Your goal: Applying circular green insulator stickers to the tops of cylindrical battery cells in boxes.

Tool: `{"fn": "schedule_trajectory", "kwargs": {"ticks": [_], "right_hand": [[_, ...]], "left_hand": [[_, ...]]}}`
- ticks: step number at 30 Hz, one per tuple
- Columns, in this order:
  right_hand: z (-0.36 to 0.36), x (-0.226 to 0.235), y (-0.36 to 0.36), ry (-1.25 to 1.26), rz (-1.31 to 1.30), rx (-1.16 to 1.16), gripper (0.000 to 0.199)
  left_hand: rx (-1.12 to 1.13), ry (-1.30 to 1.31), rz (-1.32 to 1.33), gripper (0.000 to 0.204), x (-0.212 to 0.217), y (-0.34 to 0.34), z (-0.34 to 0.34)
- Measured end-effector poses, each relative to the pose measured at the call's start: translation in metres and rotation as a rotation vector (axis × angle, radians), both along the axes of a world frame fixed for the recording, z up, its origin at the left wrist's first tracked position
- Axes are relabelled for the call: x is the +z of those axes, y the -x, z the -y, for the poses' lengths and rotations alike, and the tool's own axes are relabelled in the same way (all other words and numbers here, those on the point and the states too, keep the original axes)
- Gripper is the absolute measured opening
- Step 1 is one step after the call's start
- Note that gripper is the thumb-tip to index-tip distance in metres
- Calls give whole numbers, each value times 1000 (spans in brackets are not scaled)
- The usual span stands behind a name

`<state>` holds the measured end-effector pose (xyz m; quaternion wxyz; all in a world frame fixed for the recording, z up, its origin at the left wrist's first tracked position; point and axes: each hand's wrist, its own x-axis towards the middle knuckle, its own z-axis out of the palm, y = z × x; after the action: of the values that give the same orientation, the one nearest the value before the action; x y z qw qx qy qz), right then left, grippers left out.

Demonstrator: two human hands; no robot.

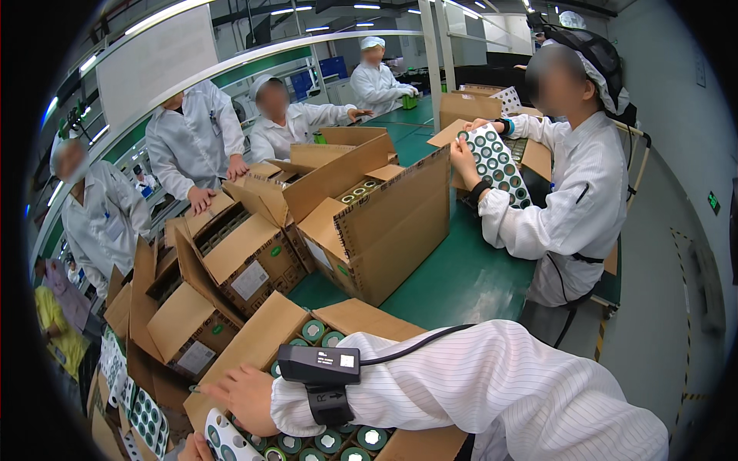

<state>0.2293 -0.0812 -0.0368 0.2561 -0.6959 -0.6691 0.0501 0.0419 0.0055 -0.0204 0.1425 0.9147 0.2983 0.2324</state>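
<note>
Green table (484, 265); left fingers (201, 444) pinch white, green-dotted sheet (224, 439); right fingers (224, 389) blurred, can't tell grip.

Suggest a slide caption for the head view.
Right hand over an open carton of green-ringed cylinders; left hand at a white sheet.

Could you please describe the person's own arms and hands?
The right sleeve is white with fine dark stripes and a gathered cuff. A black strap over it carries a black box with a white label and a black cable. The right hand is ungloved; so is the visible part of the left hand.
</note>
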Motion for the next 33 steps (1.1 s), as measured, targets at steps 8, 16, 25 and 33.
{"fn": "schedule_trajectory", "kwargs": {"ticks": [8, 16, 25, 33], "right_hand": [[-2, -2, 0, -7, 10, 8, 66], [0, 0, 0, 18, 16, 3, 67], [-3, -4, -2, -16, 18, 10, 68], [-3, -5, -1, -20, 15, 13, 69]], "left_hand": [[-9, -111, 59, 32, -12, 3, -10], [-6, -56, 5, 31, -3, 1, -2], [-5, -45, -13, 30, -4, -1, -5], [-8, -44, -14, 32, -5, 1, -5]]}}
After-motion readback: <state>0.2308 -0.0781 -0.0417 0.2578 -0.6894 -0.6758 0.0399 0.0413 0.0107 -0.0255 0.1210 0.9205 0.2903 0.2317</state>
